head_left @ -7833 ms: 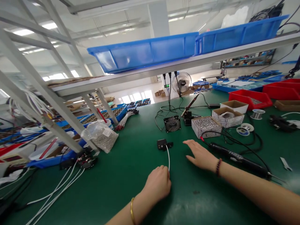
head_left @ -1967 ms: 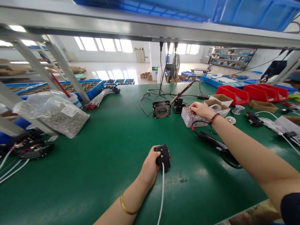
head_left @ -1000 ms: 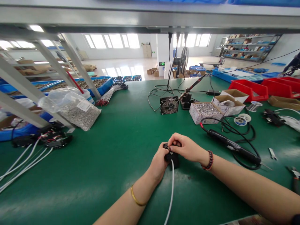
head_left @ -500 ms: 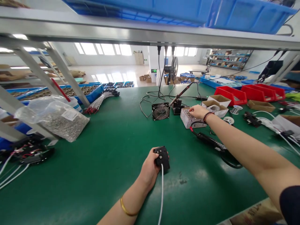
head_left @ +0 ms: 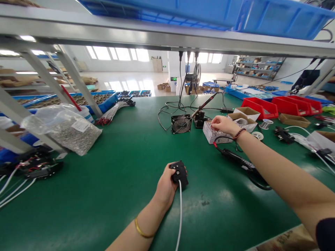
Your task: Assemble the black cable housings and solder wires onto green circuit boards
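Note:
My left hand [head_left: 165,187] is closed around a small black plastic housing [head_left: 182,178], its thumb on the upper face beside some screw holes. A white cable [head_left: 180,212] runs from the housing down toward the front of the bench. Farther off, my right hand [head_left: 224,125] reaches into a small patterned white box [head_left: 215,137] of small metal parts, probably screws. Its fingertips are pinched together, and whatever they hold is too small to make out. Just in front of that box lies a black electric screwdriver [head_left: 234,157] with its cord.
A small fan [head_left: 181,124] and a soldering iron [head_left: 208,101] in its stand are left of the box. Red bins [head_left: 259,107] and solder spools [head_left: 266,124] stand right. A bag of metal parts [head_left: 75,134] lies left; a shelf [head_left: 157,40] crosses overhead.
My right hand stays at the box, its fingertips now drawn together more tightly. The left hand still holds the black housing, tilted slightly differently. The view has shifted a little.

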A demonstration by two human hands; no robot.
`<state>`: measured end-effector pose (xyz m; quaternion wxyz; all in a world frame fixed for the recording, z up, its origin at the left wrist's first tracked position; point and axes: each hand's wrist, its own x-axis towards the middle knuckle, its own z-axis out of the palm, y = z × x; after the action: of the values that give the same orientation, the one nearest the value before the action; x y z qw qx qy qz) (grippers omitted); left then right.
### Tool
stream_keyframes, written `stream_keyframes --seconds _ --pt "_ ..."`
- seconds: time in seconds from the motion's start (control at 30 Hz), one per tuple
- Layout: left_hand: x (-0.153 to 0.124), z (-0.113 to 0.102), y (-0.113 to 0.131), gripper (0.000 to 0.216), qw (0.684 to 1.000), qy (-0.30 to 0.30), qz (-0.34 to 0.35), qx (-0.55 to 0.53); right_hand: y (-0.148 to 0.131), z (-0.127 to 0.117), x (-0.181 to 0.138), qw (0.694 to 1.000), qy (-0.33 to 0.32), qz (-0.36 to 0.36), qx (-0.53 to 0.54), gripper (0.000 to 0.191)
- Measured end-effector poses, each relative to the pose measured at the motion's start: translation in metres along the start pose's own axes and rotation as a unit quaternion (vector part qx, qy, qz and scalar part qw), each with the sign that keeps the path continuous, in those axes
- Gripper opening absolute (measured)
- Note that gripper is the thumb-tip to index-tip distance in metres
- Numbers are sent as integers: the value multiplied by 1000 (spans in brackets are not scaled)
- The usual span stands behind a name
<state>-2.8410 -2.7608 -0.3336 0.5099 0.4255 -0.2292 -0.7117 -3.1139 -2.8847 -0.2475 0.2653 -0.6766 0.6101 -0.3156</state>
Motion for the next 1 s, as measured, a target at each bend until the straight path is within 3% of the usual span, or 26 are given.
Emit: stream_keyframes --seconds 0.1,0.27,0.37,0.5,0.63,0.77,0.9,1.0 --pt "3 -2 -1 37 1000 15 16 -13 -1 31 -24 992 -90 -4 85 25" --pt "7 -2 -5 32 999 27 35 -26 -10 99 -75 952 -229 -10 202 25" --pt "9 -2 -8 26 998 31 49 -35 -18 128 -98 943 -234 -26 235 29" --pt "12 -3 -11 21 996 37 66 -51 -24 147 -113 956 -187 -54 218 18" --pt "13 -3 -11 23 995 43 68 -58 -27 148 -112 972 -161 -72 156 13" --pt "15 -3 -7 26 993 57 77 -67 -29 119 -105 974 -201 -96 44 15" --pt "17 -5 0 28 991 71 85 -73 -33 86 -119 940 -295 -138 -101 16" --pt "18 -6 1 26 991 72 87 -71 -40 85 -146 903 -345 -172 -191 27"
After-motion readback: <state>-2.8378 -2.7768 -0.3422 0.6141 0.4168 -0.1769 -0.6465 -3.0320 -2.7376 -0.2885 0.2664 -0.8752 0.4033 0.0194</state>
